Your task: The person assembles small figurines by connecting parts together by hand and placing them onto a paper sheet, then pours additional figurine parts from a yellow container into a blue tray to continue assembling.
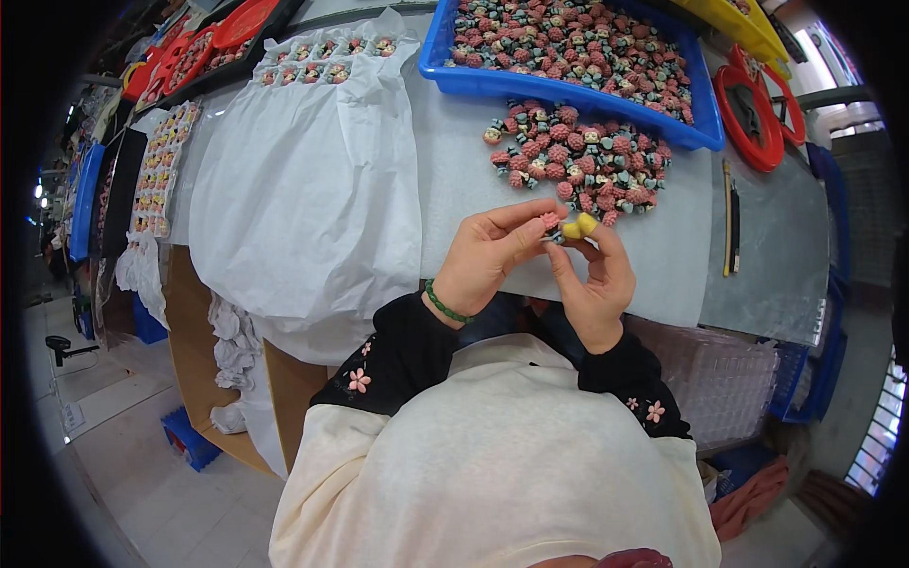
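My left hand [481, 254], with a green bracelet at the wrist, pinches a small figurine [550, 222] with pink knobbly hair and a grey-green body. My right hand [598, 289] meets it from the other side, thumb and fingers closed around its lower part. Yellow finger cots [578, 226] cover two fingertips of that hand. Just beyond both hands lies a loose pile of similar figurines [587, 163] on the table. The fingers hide most of the held figurine's front.
Behind the pile stands a blue tray [708, 133] full of such figurines. White tissue paper [303, 189] lies to the left, with several figurines in rows at its far end. Red-handled scissors [757, 118] and thin sticks [730, 222] lie right. An open cardboard box [194, 350] stands below left.
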The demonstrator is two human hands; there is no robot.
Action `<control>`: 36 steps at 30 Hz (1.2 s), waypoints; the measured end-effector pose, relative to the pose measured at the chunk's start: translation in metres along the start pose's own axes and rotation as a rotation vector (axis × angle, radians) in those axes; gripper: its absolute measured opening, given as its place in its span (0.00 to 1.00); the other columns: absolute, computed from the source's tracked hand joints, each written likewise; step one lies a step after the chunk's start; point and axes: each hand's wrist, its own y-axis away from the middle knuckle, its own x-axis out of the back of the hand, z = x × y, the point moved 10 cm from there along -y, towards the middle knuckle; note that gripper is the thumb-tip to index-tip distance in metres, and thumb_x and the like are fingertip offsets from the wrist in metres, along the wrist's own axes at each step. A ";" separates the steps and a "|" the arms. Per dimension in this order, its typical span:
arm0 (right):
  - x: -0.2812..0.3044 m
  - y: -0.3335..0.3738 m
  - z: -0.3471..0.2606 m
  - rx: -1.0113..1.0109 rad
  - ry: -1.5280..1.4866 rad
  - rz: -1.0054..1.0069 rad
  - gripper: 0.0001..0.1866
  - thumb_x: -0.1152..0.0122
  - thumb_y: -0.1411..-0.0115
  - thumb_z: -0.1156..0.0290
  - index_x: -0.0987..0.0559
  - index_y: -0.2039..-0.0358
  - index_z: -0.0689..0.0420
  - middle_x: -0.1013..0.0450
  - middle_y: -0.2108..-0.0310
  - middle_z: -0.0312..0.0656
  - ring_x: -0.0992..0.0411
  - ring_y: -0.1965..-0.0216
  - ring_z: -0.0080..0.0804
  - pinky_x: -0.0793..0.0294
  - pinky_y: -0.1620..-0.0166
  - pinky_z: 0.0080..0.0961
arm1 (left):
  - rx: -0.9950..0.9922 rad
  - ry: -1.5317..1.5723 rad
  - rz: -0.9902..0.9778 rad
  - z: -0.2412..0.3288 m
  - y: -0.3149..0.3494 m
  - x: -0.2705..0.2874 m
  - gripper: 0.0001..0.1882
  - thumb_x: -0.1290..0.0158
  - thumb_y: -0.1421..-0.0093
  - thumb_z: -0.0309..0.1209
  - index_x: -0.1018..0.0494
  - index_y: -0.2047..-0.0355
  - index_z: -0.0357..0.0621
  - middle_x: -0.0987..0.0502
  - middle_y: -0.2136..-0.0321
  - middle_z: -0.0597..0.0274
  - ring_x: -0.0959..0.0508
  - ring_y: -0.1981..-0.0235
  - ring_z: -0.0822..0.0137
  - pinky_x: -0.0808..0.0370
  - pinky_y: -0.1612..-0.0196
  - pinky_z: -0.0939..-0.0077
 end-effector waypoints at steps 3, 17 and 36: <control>-0.012 -0.008 -0.019 0.157 0.187 -0.226 0.18 0.38 0.56 0.84 0.29 0.62 0.64 0.30 0.66 0.46 0.30 0.65 0.30 0.28 0.65 0.22 | -0.008 -0.202 0.032 0.002 0.000 0.010 0.15 0.53 0.42 0.25 0.34 0.54 0.33 0.30 0.56 0.53 0.27 0.58 0.67 0.29 0.56 0.75; 0.011 -0.043 0.008 -0.049 0.254 -0.159 0.16 0.40 0.52 0.79 0.28 0.61 0.64 0.30 0.64 0.41 0.32 0.65 0.30 0.32 0.61 0.22 | 0.042 -0.164 0.085 0.005 -0.006 0.002 0.16 0.58 0.38 0.35 0.32 0.57 0.35 0.32 0.72 0.68 0.34 0.74 0.78 0.37 0.73 0.87; 0.005 -0.006 0.025 -0.354 -0.273 0.013 0.16 0.42 0.50 0.83 0.30 0.59 0.65 0.30 0.67 0.42 0.30 0.66 0.25 0.28 0.62 0.19 | 0.103 -0.124 0.049 -0.007 -0.008 0.000 0.12 0.52 0.41 0.31 0.35 0.58 0.43 0.30 0.71 0.68 0.31 0.72 0.79 0.35 0.73 0.87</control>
